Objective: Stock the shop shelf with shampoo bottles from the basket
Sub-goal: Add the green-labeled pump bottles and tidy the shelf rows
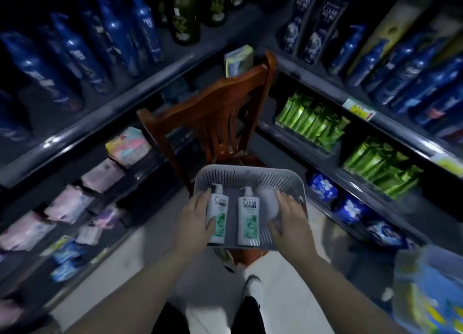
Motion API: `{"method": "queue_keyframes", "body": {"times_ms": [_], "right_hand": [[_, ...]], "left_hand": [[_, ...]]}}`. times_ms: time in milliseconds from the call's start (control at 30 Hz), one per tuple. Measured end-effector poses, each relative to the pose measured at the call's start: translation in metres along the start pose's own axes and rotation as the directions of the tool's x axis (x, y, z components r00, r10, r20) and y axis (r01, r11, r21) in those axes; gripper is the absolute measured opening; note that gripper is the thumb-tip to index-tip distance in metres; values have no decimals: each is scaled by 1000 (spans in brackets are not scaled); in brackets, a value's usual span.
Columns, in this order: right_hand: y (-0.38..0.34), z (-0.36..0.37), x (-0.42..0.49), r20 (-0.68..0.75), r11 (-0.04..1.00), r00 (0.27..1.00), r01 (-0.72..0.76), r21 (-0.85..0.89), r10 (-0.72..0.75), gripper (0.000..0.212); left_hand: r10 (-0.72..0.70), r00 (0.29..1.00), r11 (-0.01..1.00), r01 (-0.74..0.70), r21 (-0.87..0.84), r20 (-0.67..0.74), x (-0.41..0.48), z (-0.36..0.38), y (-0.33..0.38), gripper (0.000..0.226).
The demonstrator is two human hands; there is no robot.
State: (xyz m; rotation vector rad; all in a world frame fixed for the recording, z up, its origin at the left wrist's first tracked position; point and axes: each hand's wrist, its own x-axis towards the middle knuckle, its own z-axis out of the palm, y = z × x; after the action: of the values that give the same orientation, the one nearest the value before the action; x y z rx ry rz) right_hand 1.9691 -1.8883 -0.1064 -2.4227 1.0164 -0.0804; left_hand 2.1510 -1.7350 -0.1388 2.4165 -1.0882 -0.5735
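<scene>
Two shampoo bottles point(248, 218) in basket point(250, 169): left grip point(198, 218) curled round 9 o'clock bottle point(218, 216), right grip point(288, 218) clasping blurred white shape point(268, 203).

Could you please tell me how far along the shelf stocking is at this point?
Early, it seems. Done: no white bottle shows on the shelves. In hand: the left hand grips the left bottle in the basket; the right hand touches a blurred white shape, grip unclear. Left: the middle bottle, lying untouched.
</scene>
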Motion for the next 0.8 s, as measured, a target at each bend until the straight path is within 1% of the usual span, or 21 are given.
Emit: {"method": "queue_keyframes", "body": {"times_ms": [67, 133, 200, 333, 533, 633, 733, 800], "right_hand": [[21, 18, 12, 78, 1000, 997, 5, 2, -5, 68], [39, 40, 25, 124, 1000, 992, -7, 30, 3, 70], [55, 66, 38, 177, 998, 984, -45, 46, 36, 73], [81, 118, 63, 264, 992, 958, -124, 28, 112, 83], [107, 186, 95, 320, 961, 922, -260, 95, 217, 96], [117, 214, 105, 335, 948, 908, -301, 106, 251, 106], [123, 232, 113, 370, 921, 879, -369, 125, 302, 113], [127, 239, 118, 406, 867, 845, -455, 203, 349, 116]], "left_hand": [[-33, 999, 999, 34, -18, 5, 11, 25, 5, 68], [-88, 996, 996, 89, -29, 15, 24, 51, 2, 70], [-161, 985, 986, 163, -37, 56, 38, 77, -5, 71], [-251, 955, 966, 258, -28, 155, 65, 124, -34, 76], [-350, 911, 936, 346, 59, 218, 102, 180, -73, 88], [-368, 903, 930, 360, 75, 222, 113, 198, -81, 96], [-436, 875, 897, 441, 29, 210, 121, 207, -93, 109], [-474, 855, 869, 492, -43, 212, 126, 211, -99, 114]]}}
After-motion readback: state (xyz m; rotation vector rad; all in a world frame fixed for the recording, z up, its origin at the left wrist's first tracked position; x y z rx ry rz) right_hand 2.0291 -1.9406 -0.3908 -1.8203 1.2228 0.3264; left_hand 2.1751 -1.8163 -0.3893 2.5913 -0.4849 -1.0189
